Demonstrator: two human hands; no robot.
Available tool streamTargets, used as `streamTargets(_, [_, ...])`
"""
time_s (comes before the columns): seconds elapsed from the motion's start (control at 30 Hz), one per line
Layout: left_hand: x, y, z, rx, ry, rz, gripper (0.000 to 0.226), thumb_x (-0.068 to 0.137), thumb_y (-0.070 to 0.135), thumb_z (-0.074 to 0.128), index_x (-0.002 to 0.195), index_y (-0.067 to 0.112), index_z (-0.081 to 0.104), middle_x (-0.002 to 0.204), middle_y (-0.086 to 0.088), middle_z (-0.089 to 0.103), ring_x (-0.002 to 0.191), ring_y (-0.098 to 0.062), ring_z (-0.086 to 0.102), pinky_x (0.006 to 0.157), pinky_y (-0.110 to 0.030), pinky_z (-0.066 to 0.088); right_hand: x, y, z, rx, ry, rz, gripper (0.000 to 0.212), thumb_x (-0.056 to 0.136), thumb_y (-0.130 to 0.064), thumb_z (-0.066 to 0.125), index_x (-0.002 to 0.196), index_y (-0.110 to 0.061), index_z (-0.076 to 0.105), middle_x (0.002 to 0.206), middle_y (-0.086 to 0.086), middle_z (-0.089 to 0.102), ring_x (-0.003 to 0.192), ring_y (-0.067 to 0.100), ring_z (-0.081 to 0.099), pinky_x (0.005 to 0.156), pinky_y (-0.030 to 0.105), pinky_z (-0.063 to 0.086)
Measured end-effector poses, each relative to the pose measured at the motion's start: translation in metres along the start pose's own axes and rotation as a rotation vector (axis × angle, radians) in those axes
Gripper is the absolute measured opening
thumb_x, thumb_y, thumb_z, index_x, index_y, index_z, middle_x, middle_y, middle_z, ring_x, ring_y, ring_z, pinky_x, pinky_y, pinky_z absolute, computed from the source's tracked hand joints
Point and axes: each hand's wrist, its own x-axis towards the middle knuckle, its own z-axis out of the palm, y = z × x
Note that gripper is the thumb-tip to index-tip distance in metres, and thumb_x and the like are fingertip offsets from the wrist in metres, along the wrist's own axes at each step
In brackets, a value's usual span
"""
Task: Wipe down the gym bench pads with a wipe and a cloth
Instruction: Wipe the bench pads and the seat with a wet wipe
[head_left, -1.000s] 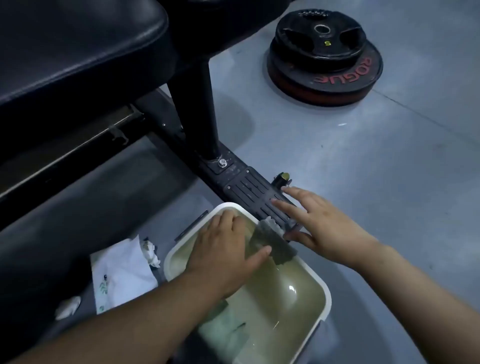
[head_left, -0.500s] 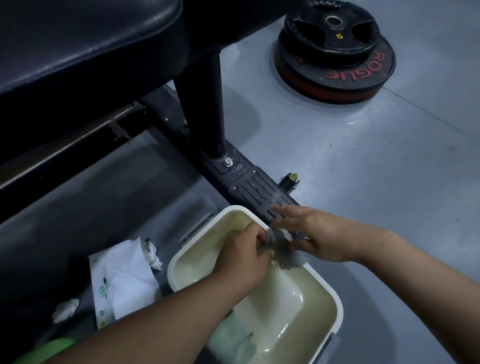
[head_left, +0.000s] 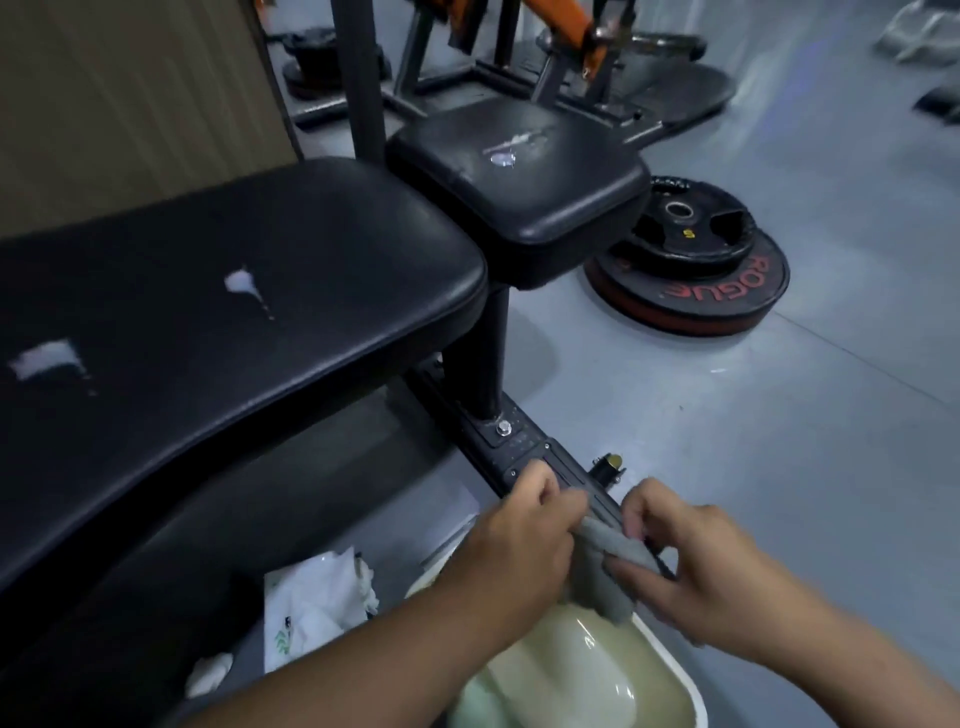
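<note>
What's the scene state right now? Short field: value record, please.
left hand: gripping one end of the grey cloth
right hand: gripping the other end
grey cloth: bunched between both hands, above the basin
basin: white, on the floor, cloudy water inside
long bench pad: black, two white patches on top
small seat pad: black, small white spot on top
wipes pack: on the floor left of the basin
weight plates: stacked on the floor behind the bench
</note>
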Motion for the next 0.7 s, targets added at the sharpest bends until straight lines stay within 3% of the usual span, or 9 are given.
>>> streamTargets(0.07, [0.0,0.006,-0.031,-0.036,0.085,0.037,0.008,0.087,0.015,0.044,0.086,0.023,0.044,0.098,0.007,0.04,0.071,-0.022,0.048,0.062,-0.043,0.047,-0.001,-0.024,-0.017,0.029,0.11,-0.102,0.029,0.086,-0.03,0.069,0.089,-0.036,0.04,0.057,-0.01,0.047,0.047,0.008,0.037,0.044,0.018,0.032])
streamTargets(0.17, [-0.002,0.016,-0.081,0.013,0.14,0.166,0.018,0.086,0.006,0.048,0.093,0.019,0.058,0.105,0.004,0.049,0.08,-0.019,0.053,0.07,-0.032,0.046,0.003,-0.06,-0.042,-0.023,0.129,-0.271,0.014,0.092,-0.019,0.059,0.097,-0.032,0.058,0.081,-0.016,0.051,0.059,0.005,0.048,0.054,0.021,0.043])
streamTargets(0.27, [-0.006,0.029,-0.132,0.038,0.189,0.249,0.021,0.089,0.004,0.053,0.104,0.012,0.066,0.108,0.002,0.054,0.084,-0.014,0.056,0.075,-0.023,0.044,0.012,-0.096,-0.063,-0.061,0.125,-0.348,0.034,0.089,-0.007,0.052,0.108,-0.032,0.065,0.094,-0.015,0.048,0.066,0.001,0.053,0.06,0.012,0.042])
streamTargets(0.4, [-0.014,0.035,-0.19,-0.017,0.271,0.241,0.032,0.081,0.012,0.063,0.112,0.013,0.07,0.109,0.006,0.058,0.093,-0.003,0.059,0.084,-0.015,0.046,0.032,-0.139,-0.08,-0.073,0.158,-0.411,0.043,0.088,-0.01,0.056,0.125,-0.032,0.061,0.094,-0.014,0.048,0.076,0.002,0.056,0.066,0.011,0.044])
streamTargets(0.53, [-0.008,0.025,-0.24,-0.033,0.25,0.177,0.052,0.074,0.009,0.055,0.123,0.018,0.07,0.122,0.012,0.062,0.113,0.001,0.058,0.098,-0.015,0.043,0.068,-0.176,-0.095,-0.012,0.142,-0.395,0.048,0.088,-0.019,0.058,0.135,-0.031,0.056,0.094,-0.012,0.051,0.088,0.009,0.059,0.078,0.014,0.044])
streamTargets(0.6, [0.005,0.013,-0.26,-0.055,0.236,0.108,0.053,0.078,0.009,0.055,0.126,0.024,0.069,0.129,0.016,0.057,0.116,0.004,0.054,0.098,-0.009,0.038,0.092,-0.189,-0.1,0.013,0.137,-0.363,0.049,0.091,-0.016,0.061,0.137,-0.03,0.054,0.092,-0.014,0.05,0.089,0.005,0.057,0.078,0.01,0.04])
streamTargets(0.7, [0.031,-0.006,-0.284,-0.024,0.231,-0.023,0.05,0.089,0.004,0.053,0.126,0.034,0.068,0.134,0.015,0.041,0.095,0.003,0.052,0.079,0.0,0.034,0.131,-0.204,-0.103,0.06,0.086,-0.244,0.053,0.094,-0.014,0.061,0.142,-0.032,0.047,0.096,-0.016,0.05,0.082,-0.01,0.059,0.066,0.006,0.044])
